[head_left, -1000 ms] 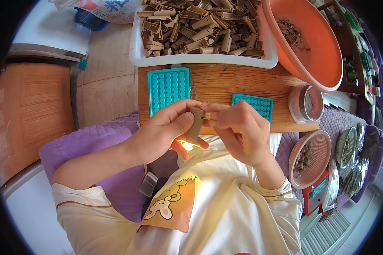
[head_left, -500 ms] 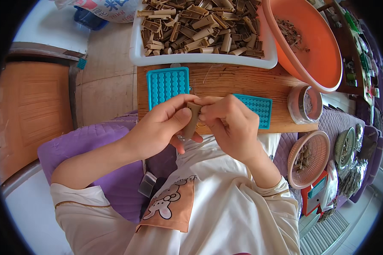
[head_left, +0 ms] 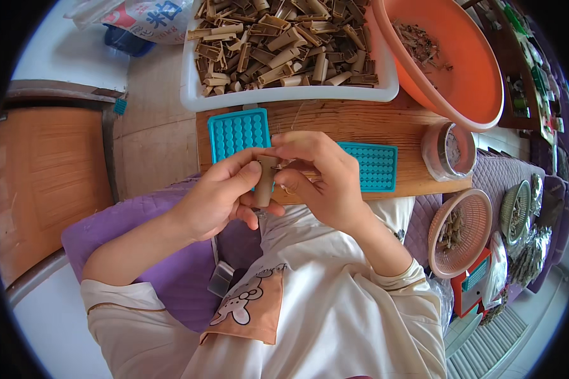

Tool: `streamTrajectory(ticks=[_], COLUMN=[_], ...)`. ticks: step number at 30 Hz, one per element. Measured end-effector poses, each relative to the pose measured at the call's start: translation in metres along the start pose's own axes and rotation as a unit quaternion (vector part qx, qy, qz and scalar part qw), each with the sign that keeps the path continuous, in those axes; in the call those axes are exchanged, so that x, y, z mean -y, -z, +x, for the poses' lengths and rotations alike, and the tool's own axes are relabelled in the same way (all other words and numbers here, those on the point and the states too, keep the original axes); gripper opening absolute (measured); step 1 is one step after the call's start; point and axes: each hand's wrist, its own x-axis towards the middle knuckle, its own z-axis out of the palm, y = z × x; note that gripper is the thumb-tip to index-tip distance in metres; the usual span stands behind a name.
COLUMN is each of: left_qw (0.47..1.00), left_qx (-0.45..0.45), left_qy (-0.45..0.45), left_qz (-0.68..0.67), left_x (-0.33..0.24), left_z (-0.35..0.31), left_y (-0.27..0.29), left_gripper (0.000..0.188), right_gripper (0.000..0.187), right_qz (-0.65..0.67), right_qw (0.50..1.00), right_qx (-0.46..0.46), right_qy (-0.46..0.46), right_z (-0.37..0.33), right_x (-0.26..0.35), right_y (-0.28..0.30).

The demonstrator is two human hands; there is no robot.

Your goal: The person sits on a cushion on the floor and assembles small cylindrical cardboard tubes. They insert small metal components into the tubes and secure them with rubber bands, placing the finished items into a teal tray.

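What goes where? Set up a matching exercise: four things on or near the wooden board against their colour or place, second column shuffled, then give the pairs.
Things:
1. white tray
2. orange basin
3. teal mould
4. tan tube piece

Descriptions:
A. holds only a few dark scraps
B. pinched between both hands
C. heaped with tan tube pieces
D. flat on the wooden board, dotted with round cells

Pairs: 1-C, 2-A, 3-D, 4-B

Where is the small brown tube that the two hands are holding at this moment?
In the head view, the small brown tube is near the centre, upright between the left hand and right hand, above the wooden board's near edge, between two teal trays.
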Motion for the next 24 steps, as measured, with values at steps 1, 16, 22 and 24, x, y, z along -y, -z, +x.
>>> streamTrajectory(ticks=[1,16,22,24], left_qw=[1.0,0.998,0.998,0.998], left_qx=[0.005,-0.037,-0.058,-0.062], left_qy=[-0.01,-0.005,0.014,0.016], left_qz=[-0.004,-0.05,-0.03,-0.018], left_x=[0.002,0.006,0.008,0.007], left_z=[0.001,0.005,0.007,0.008], left_y=[0.001,0.003,0.004,0.004], left_gripper=[0.033,0.033,0.033,0.033], right_gripper=[0.025,0.013,0.014,0.014], right_qz=[0.013,0.019,0.035,0.039], right_qw=[1.0,0.998,0.996,0.996], right_qx=[-0.015,-0.011,-0.004,-0.004], right_qy=[-0.003,-0.054,-0.077,-0.083], right_z=[0.0,-0.004,-0.007,-0.008], right_x=[0.0,-0.004,-0.009,-0.012], right_y=[-0.001,-0.014,-0.016,-0.017])
